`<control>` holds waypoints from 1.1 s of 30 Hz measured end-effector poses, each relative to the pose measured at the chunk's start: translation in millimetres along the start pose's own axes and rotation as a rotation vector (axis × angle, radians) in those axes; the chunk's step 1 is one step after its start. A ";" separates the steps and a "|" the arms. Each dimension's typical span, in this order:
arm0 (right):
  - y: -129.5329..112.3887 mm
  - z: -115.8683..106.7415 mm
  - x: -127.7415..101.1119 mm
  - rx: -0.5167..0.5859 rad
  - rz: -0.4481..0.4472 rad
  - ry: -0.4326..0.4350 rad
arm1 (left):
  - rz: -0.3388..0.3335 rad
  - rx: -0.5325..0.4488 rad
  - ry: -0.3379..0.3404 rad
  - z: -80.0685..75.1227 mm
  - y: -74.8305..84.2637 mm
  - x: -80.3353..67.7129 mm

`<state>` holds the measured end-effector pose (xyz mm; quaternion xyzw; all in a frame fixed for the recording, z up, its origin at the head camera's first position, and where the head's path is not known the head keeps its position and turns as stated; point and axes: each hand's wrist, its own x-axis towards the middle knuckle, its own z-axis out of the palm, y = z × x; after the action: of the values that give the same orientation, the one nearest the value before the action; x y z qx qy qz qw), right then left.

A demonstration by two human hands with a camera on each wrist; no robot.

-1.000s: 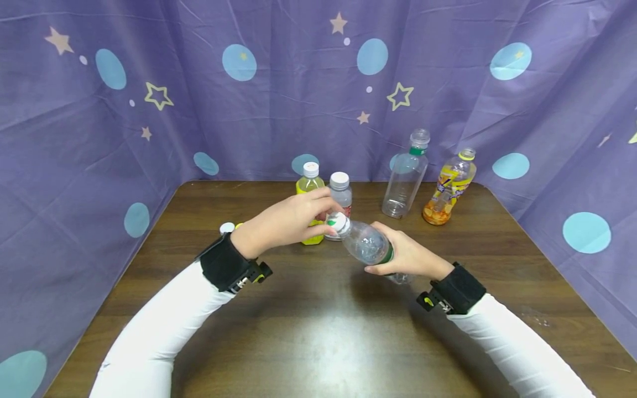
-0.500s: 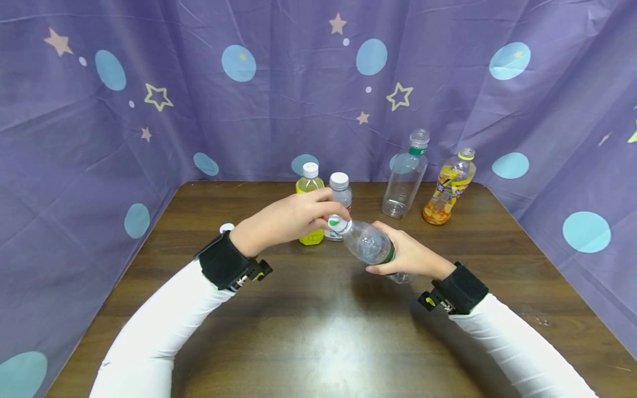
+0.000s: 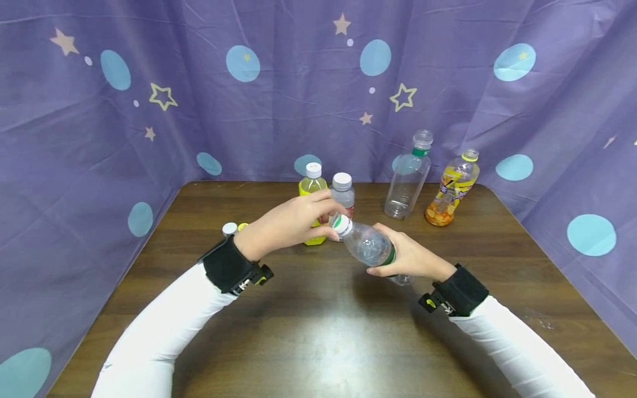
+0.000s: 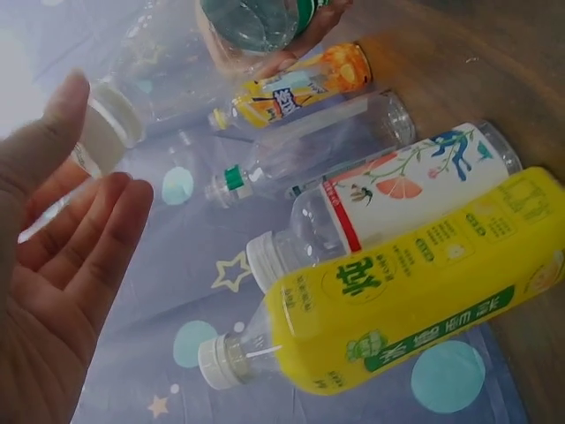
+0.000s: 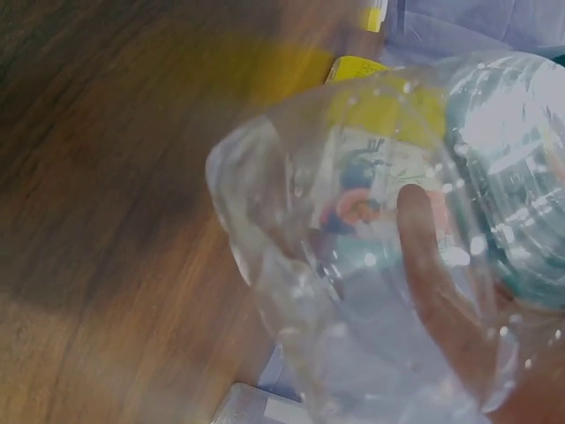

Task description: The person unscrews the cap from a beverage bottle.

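A clear plastic bottle [image 3: 368, 246] with a green label band is held tilted above the table [image 3: 318, 331], its white cap [image 3: 340, 224] pointing left. My right hand [image 3: 410, 258] grips its body from behind; its fingers show through the plastic in the right wrist view, behind the bottle's base [image 5: 353, 265]. My left hand [image 3: 293, 222] is at the cap. In the left wrist view its thumb [image 4: 62, 124] lies against the cap [image 4: 110, 124], while the other fingers [image 4: 110, 225] are straight and a little apart from it.
Behind the hands stand a yellow bottle [image 3: 312, 188] and a floral-label bottle [image 3: 342, 190], both capped. Farther right are a tall uncapped clear bottle [image 3: 409, 177] and an orange-label bottle [image 3: 453, 188]. Two loose caps, white [image 3: 229, 228] and yellow [image 3: 242, 226], lie at left. Purple curtain surrounds the table.
My left hand's fingers have eased off the cap, so more of it shows. The bottle and my right hand have stayed almost where they were.
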<state>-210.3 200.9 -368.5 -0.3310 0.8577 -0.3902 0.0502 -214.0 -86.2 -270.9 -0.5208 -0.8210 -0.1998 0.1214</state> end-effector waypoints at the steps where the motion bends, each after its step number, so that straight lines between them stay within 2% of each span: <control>1: -0.2 -0.2 -0.2 -0.003 0.002 0.005 | 0.013 -0.006 0.003 -0.3 -0.1 0.2; 6: -1.0 -1.1 -1.2 -0.013 0.014 0.026 | 0.078 0.027 0.019 -2.2 -0.4 0.2; 10: -1.4 -1.3 -1.8 -0.020 0.017 0.026 | 0.099 0.065 0.038 -1.7 -0.7 0.8; 14: -1.1 -1.1 -1.9 -0.019 0.009 0.019 | 0.081 0.063 0.027 -1.3 -0.8 2.2; 21: -0.8 -0.6 -2.7 -0.005 0.000 0.002 | -0.025 0.042 0.019 -1.1 2.2 2.1; 26: -0.7 0.0 -1.9 -0.002 0.014 0.001 | -0.049 0.013 0.018 -1.2 4.3 2.9; 29: -1.1 -0.6 -1.4 -0.012 0.020 0.015 | -0.046 -0.036 -0.018 -2.4 4.7 4.2; 33: -2.2 -2.2 -0.4 -0.009 0.021 0.022 | 0.015 -0.039 -0.043 -5.5 3.0 3.7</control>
<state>-209.6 201.5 -365.5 -0.3181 0.8633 -0.3895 0.0434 -212.9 -84.6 -263.8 -0.5336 -0.8154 -0.2034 0.0951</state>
